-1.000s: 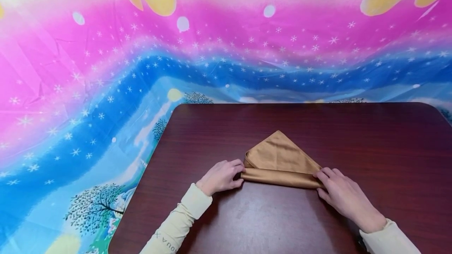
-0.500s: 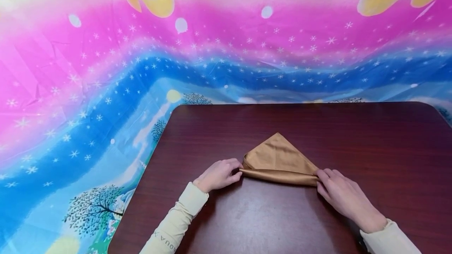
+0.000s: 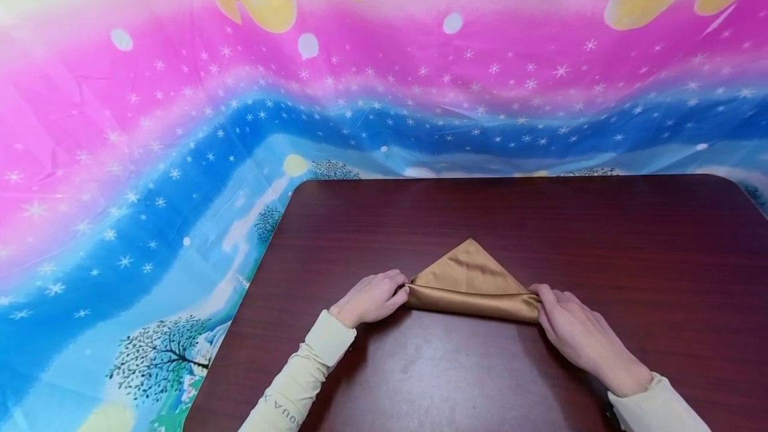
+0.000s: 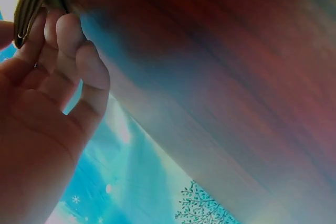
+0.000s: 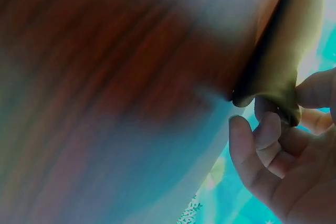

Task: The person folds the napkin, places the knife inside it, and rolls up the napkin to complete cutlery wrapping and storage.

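Observation:
A shiny golden-brown cloth [image 3: 471,272] lies on the dark table, its far part a flat triangle pointing away from me, its near edge a folded, rolled band. The left hand [image 3: 373,299] pinches the band's left end between thumb and fingers; in the left wrist view the layered end of the cloth [image 4: 31,6] shows at the fingertips. My right hand [image 3: 585,335] pinches the other end. In the right wrist view, the cloth [image 5: 286,51] hangs as a curled fold between thumb and forefinger, and the other fingers [image 5: 244,142] are loosely bent below it.
The reddish-brown table [image 3: 360,232] has rounded corners and extends around the cloth on all sides. Behind it and to the left hangs a colourful printed backdrop [image 3: 384,72] with snowflakes, trees and butterfly-like shapes.
The near band has been turned over away from me, and the flat triangle beyond it has become shorter. Both hands keep hold of the ends, and the right hand has shifted slightly left.

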`<state>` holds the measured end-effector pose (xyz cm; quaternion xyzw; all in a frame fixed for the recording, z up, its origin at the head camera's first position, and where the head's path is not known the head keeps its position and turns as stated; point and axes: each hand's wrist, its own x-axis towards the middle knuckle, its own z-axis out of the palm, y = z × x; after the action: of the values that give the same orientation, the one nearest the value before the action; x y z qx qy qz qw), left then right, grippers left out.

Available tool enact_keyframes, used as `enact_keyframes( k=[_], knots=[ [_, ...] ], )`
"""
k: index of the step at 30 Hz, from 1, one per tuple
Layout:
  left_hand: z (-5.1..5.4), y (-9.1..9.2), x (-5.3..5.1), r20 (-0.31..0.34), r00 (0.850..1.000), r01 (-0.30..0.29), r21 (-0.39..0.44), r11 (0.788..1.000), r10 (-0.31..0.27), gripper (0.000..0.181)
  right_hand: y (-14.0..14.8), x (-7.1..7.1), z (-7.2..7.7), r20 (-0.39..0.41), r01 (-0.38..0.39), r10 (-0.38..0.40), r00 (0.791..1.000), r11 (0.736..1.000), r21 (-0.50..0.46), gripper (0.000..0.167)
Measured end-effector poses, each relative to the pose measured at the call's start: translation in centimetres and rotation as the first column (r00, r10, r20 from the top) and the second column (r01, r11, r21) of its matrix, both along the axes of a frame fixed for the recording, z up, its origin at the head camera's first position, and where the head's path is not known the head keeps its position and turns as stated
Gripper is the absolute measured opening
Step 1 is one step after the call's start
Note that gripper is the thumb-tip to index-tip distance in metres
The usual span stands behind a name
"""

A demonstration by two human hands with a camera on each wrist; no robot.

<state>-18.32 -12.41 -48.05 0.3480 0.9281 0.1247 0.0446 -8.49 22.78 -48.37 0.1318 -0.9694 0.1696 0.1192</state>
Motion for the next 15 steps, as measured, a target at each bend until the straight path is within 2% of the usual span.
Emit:
enact_keyframes(
  k=[7, 15],
  knots=[
    [-0.39, 0.38, -0.17, 0.020, 1.000, 0.000, -0.051, 0.999, 0.001, 0.024, -0.17, -0.04, 0.00, 0.036, 0.011, -0.011, 0.999, 1.000, 0.006, 0.023],
    [-0.25, 0.67, -0.36, 0.040, 0.999, -0.018, -0.051, 0.999, 0.020, 0.025, -0.43, -0.39, 0.12, 0.057, 0.038, -0.038, 0.998, 0.999, 0.004, 0.014]
  ],
)
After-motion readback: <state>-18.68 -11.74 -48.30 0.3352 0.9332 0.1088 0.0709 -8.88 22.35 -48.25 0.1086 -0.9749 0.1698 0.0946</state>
